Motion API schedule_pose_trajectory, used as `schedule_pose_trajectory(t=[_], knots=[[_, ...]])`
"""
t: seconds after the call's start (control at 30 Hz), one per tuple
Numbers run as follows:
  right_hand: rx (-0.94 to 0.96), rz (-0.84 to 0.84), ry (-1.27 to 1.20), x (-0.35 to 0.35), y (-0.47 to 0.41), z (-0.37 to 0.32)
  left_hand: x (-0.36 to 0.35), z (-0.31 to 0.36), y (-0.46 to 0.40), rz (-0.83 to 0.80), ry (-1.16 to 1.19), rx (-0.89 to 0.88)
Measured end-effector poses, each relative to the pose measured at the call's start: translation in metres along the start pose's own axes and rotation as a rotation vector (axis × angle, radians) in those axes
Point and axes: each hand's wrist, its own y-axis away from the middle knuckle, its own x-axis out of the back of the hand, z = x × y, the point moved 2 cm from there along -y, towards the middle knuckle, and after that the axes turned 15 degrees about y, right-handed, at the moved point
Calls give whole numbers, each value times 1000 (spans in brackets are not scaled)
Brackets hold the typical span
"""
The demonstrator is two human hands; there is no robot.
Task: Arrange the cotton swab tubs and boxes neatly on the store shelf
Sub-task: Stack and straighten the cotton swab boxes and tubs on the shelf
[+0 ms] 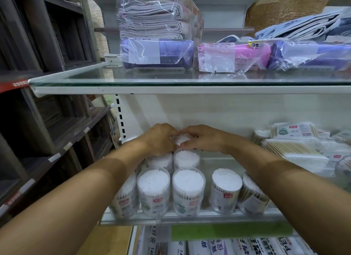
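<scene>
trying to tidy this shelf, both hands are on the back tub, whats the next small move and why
Probably set the back tub straight down behind the middle column and let go: the left hand and right hand both grip it, in line with the tubs in front.

Cotton swab tubs point(171, 190) stand in rows along the shelf's point(190, 217) front edge and behind it toward the back left. Swab boxes point(292, 140) are stacked at the right end. Wrapped packs point(157, 53) lie on the glass shelf point(171, 80) above.
</scene>
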Motion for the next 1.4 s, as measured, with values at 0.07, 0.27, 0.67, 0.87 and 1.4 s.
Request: schedule_pose_trajectory(t=[0.07,0.27,0.67,0.87,1.4], knots=[[-4,-3,10,0,1,0,1,1,1,-16,1,21],[-24,-9,93,2,6,1,3,8,5,13,31,56],[-63,234,111,39,64,20,-13,76,2,134,191,-156],[-136,410,170,44,118,43,-45,114,-2,113,251,-266],[-274,775,-94,49,200,123,-133,213,-22,135,360,-476]])
